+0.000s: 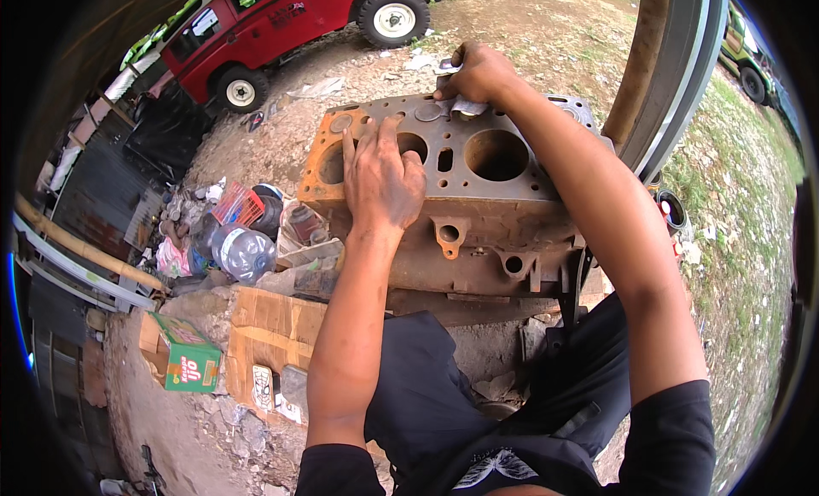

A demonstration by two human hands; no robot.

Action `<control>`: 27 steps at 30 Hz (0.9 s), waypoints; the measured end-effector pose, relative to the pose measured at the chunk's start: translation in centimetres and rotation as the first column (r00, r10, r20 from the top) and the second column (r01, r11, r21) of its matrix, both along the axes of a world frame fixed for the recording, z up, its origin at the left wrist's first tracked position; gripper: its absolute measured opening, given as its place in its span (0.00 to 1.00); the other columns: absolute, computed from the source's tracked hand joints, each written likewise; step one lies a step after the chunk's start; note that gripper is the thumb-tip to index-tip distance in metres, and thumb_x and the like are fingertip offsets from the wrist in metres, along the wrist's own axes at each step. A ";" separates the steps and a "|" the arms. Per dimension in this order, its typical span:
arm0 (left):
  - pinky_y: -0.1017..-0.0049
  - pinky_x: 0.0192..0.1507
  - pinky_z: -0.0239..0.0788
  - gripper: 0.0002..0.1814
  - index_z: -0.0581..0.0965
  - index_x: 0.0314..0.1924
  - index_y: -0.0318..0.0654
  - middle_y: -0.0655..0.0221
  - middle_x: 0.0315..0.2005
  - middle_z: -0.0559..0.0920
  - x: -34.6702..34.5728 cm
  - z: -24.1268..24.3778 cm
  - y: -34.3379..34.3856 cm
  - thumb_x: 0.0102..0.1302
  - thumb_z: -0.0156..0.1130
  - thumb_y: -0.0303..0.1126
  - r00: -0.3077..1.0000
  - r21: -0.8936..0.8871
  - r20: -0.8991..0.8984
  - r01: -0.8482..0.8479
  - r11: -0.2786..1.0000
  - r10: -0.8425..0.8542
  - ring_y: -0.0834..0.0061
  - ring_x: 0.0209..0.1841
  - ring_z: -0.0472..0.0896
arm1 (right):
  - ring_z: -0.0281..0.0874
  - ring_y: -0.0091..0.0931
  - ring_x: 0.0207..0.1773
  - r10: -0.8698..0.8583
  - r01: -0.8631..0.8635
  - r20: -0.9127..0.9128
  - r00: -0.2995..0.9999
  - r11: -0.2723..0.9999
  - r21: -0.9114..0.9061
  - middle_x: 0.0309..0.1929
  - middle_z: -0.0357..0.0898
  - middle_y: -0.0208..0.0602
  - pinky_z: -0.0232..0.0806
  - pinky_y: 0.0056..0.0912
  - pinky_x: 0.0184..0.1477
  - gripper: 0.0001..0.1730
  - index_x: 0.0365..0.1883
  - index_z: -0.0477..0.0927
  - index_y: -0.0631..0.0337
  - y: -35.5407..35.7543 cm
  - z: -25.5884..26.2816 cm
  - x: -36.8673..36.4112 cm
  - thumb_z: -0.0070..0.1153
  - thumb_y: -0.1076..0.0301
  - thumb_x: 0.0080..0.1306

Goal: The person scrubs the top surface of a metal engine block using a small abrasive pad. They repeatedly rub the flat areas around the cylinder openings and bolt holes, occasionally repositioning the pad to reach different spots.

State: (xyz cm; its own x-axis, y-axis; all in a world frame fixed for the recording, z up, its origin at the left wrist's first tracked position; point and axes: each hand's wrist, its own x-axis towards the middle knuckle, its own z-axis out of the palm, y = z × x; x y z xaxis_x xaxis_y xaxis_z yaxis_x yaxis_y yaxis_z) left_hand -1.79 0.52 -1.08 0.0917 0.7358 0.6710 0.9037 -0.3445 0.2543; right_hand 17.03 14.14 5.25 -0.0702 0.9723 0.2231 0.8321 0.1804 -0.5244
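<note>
In front of me stands a rusty cast-iron engine block (pixel 448 176) with its flat deck facing up, showing large round cylinder bores and smaller holes. The deck is orange with rust at the left end and bare grey toward the middle and right. My left hand (pixel 386 176) lies palm down across it between the left bores, partly covering them, fingers apart and holding nothing. At the deck's far edge, my right hand (pixel 481 77) grips a folded grey sheet (pixel 469 107), sandpaper or cloth, against the metal. My fingers hide part of the sheet.
A wooden or bamboo post (pixel 633 67) rises just beyond the block's right end. Left of the block are a large clear plastic bottle (pixel 244 251), a red basket (pixel 238 203) and flattened cardboard (pixel 275 323) with a phone (pixel 262 387). A red Land Rover (pixel 301 22) is parked beyond.
</note>
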 end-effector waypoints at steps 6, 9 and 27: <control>0.49 0.85 0.43 0.27 0.77 0.66 0.30 0.37 0.59 0.83 -0.2 0.1 -0.2 0.67 0.55 0.29 1.000 -0.020 0.011 0.026 0.999 -0.026 0.42 0.73 0.73 | 0.91 0.40 0.54 0.078 -0.075 0.062 0.995 0.996 -0.048 0.48 0.92 0.45 0.79 0.43 0.58 0.32 0.44 0.93 0.56 -0.5 -0.1 0.4 0.84 0.41 0.49; 0.49 0.85 0.42 0.27 0.77 0.66 0.30 0.37 0.61 0.82 -0.2 0.1 -0.3 0.67 0.55 0.29 1.000 -0.019 0.002 0.011 1.000 -0.011 0.42 0.73 0.73 | 0.91 0.40 0.53 0.025 -0.026 0.043 0.999 0.999 0.024 0.47 0.92 0.46 0.79 0.43 0.57 0.32 0.43 0.93 0.57 -0.6 -0.4 -0.2 0.83 0.41 0.50; 0.53 0.74 0.64 0.25 0.79 0.66 0.29 0.40 0.60 0.84 0.2 0.9 0.3 0.73 0.56 0.33 0.997 -0.127 0.071 0.004 0.992 0.005 0.43 0.68 0.78 | 0.89 0.43 0.57 0.009 -0.011 0.029 1.000 0.998 0.055 0.50 0.91 0.48 0.79 0.43 0.59 0.32 0.46 0.92 0.57 -0.8 -0.5 -0.4 0.83 0.42 0.52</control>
State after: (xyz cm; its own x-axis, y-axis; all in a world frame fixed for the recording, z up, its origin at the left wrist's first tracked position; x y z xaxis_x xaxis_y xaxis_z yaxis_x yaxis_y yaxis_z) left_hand -1.55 0.83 -0.18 0.0470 0.8152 0.5773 0.8818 -0.3054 0.3595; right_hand 16.63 13.29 4.78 -0.0868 0.9577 0.2742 0.8447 0.2167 -0.4894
